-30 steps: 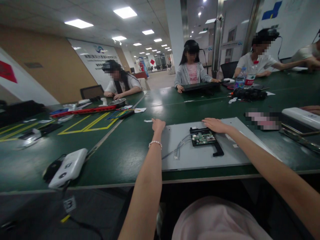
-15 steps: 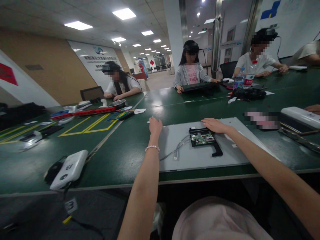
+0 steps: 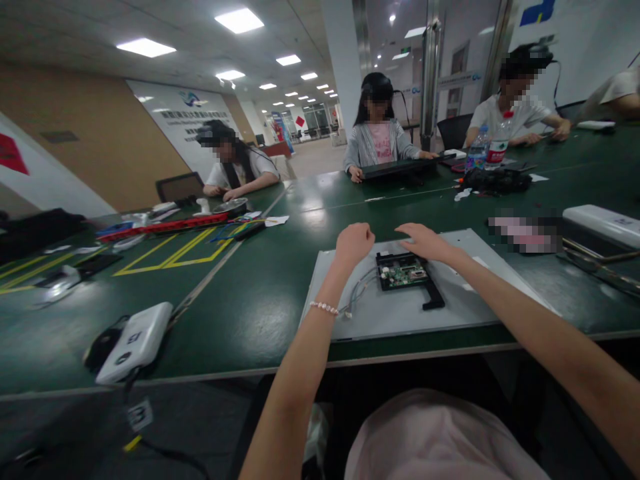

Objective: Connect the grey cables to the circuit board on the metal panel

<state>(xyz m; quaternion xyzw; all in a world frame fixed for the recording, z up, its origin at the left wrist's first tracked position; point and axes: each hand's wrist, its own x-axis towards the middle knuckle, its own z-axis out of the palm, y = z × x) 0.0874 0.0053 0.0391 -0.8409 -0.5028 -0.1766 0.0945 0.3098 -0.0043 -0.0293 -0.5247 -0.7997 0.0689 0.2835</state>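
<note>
A flat grey panel (image 3: pixel 480 293) lies on the green table in front of me. On it rests a green circuit board (image 3: pixel 406 273) in a black plastic bracket (image 3: pixel 434 293), with thin grey cables (image 3: pixel 357 290) running out to the left. My left hand (image 3: pixel 354 244) is over the panel's far left part, its fingers curled in; whatever they may hold is hidden. Just beyond the board's far edge, my right hand (image 3: pixel 424 241) is open, palm down, fingers stretched leftward. A small gap separates the two hands. Whether the right hand touches the panel, I cannot tell.
A white device (image 3: pixel 135 343) with a cable sits by the left table edge. Two bottles (image 3: pixel 497 143) and a black bundle (image 3: pixel 495 181) stand farther right. A white case (image 3: pixel 600 230) lies at the right. Co-workers sit across the table, one holding a black panel (image 3: pixel 400 168).
My left hand has moved right, from the panel's left edge to above it, close to my right hand. The right hand has shifted slightly left. The board stays in place on the panel.
</note>
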